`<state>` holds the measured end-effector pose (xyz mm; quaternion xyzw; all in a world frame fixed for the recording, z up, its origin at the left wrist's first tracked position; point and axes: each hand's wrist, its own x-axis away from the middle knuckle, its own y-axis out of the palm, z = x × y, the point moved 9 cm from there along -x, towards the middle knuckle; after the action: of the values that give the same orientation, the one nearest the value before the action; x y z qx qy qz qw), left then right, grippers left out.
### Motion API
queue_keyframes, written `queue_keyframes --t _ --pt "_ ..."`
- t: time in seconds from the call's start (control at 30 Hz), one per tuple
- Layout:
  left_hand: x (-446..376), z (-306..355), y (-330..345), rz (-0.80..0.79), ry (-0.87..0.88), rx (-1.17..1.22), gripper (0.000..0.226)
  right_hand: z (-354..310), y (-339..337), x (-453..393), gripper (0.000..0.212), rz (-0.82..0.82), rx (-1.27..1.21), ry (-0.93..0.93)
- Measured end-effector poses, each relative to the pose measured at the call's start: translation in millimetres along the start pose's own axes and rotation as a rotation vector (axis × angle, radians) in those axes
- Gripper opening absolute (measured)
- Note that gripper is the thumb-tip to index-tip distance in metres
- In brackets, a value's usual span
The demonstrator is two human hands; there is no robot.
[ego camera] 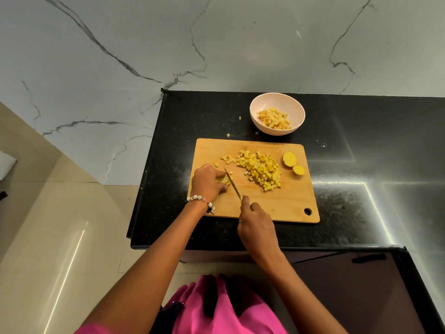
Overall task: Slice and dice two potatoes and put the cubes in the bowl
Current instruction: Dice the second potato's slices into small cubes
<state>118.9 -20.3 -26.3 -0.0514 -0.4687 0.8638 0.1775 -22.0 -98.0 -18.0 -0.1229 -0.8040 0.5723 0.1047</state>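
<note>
A wooden cutting board (284,203) lies on the black counter. My left hand (208,182) holds down a small piece of potato (222,180) at the board's left side, fingers curled over it. My right hand (256,224) grips a knife (232,184) whose blade rests against that piece. A heap of yellow potato cubes (261,171) covers the board's middle. Two potato end pieces (292,162) lie at the board's right edge. Beyond the board stands a pale pink bowl (256,104) holding potato cubes (274,119).
The black counter (361,165) ends close to the board on the left, with tiled floor (60,225) below. A marble wall (168,44) rises behind the bowl. A few potato scraps (228,135) lie on the counter beyond the board.
</note>
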Motion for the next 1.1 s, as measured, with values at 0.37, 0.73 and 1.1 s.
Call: queue_keyframes --t 0.37,0.73,1.1 --pt "1.2 -6.1 1.9 0.018 0.000 0.072 0.045 6.0 11.3 17.1 0.063 -0.109 0.158 -0.016" --pt "16.6 -16.2 2.3 0.123 0.072 0.219 0.041 -5.6 6.2 -6.2 0.056 -0.114 0.039 0.004" --pt "15.8 -16.9 1.3 0.196 0.088 0.247 0.035 -4.7 14.9 18.8 0.064 -0.026 0.211 -0.044"
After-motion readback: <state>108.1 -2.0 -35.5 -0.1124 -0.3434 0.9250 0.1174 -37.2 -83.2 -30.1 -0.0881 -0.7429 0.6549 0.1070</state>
